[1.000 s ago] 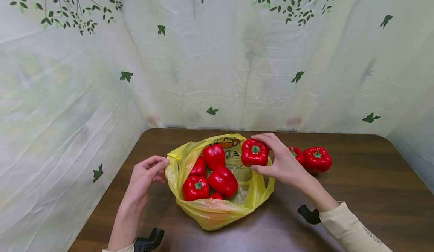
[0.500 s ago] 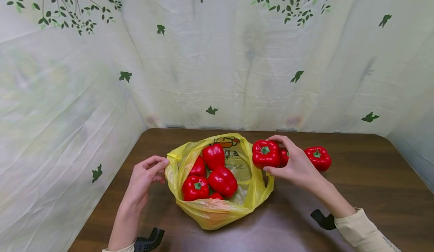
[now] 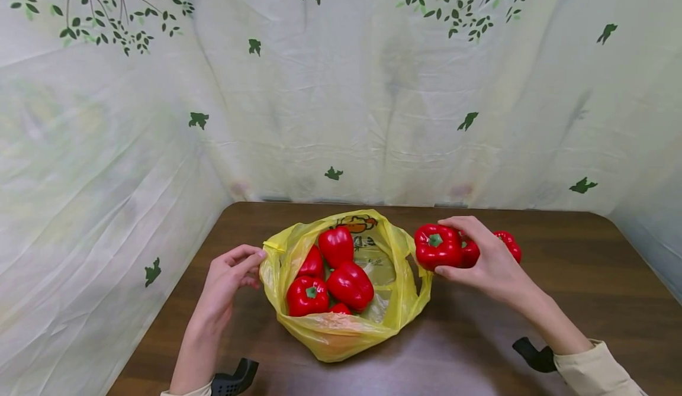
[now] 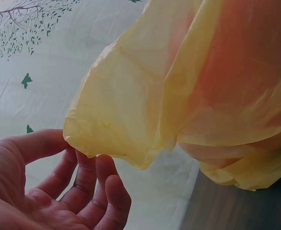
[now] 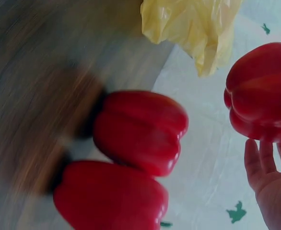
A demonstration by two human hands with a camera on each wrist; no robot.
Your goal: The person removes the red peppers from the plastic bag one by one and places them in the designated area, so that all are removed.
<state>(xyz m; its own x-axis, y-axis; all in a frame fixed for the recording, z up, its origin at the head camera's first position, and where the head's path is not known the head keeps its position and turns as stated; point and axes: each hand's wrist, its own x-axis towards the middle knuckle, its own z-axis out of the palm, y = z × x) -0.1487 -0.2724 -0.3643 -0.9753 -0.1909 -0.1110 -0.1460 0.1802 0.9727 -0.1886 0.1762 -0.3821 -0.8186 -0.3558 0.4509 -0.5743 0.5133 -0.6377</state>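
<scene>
A yellow plastic bag [image 3: 343, 340] stands with its mouth wide, several red bell peppers [image 3: 351, 286] inside. At its left rim my left hand [image 3: 226, 277] pinches the thin plastic between thumb and fingertips, as the left wrist view also shows on the bag edge [image 4: 111, 124]. Just right of the bag, my right hand [image 3: 492, 266] holds a red bell pepper [image 3: 436, 246] by thumb and fingers, raised off the table. Behind that hand are two more bell peppers, one [image 3: 469, 251] partly covered by the held one and another [image 3: 510, 244] partly covered by the hand.
Everything is set on a dark brown wooden table [image 3: 575, 289]. A pale curtain [image 3: 373, 100] printed with leaves hangs behind it and along the sides. In the right wrist view, the two table peppers [image 5: 140, 129] lie close together.
My right hand has moved right with its bell pepper, from over the bag's right rim to beside it. My left hand and the bag have stayed in place.
</scene>
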